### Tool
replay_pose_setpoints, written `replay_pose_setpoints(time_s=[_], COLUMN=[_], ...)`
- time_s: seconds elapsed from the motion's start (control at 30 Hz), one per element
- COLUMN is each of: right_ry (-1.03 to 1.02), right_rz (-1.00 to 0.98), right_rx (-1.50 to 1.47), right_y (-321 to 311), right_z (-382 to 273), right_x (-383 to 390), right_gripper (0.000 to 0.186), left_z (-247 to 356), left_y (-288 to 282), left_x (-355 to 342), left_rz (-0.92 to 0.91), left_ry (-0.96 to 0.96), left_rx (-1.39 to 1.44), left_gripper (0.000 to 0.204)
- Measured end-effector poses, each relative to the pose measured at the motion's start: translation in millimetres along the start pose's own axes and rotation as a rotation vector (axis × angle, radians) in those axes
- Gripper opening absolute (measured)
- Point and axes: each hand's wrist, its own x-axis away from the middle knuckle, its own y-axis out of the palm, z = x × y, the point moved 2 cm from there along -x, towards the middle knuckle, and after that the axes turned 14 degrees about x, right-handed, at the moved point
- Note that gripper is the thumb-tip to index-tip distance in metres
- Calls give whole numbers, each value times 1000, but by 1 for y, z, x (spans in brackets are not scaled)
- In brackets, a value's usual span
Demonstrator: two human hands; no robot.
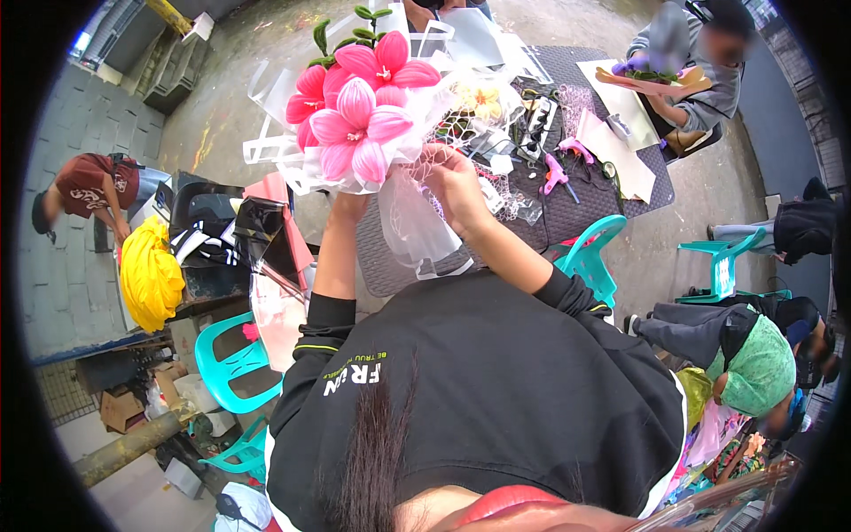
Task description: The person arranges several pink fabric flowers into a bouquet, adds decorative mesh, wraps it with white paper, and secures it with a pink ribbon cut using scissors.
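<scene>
A bouquet of large pink flowers, with fuzzy green leaf sprigs at its top, stands upright in front of me. White translucent wrapping surrounds the blooms and hangs below them as a loose tail. My left hand supports the bouquet from below left; its fingers are hidden behind the wrapping. At the bouquet's lower right, my right hand is closed, its thumb and fingers pinching white open-mesh netting against the wrap.
On the dark quilted table lie pink glue guns, a power strip, paper sheets and a yellow flower. Teal chairs stand close by on both sides. A person across the table holds a purple bouquet; others are around.
</scene>
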Motion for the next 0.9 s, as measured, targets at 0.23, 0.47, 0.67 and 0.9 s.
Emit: replay_pose_setpoints(time_s=[0.23, 0.47, 0.67, 0.9], right_ry=[-162, -321, -295, -294], right_rz=[87, 162, 293, 275], right_rx=[492, 868, 655, 862], right_y=[-4, -7, -4, -9], right_z=[18, 19, 24, 28], right_x=[-1, -5, -2, 3], right_gripper=[19, 35, 25, 20], left_z=[-8, -10, 0, -6], left_y=[-28, -9, 6, 25], left_x=[-5, -3, 13, 10], left_rz=[-85, -114, -231, -21], left_ry=[90, -33, -55, -62], left_rx=[-352, 194, 53, -150], left_gripper=[52, 61, 68, 53])
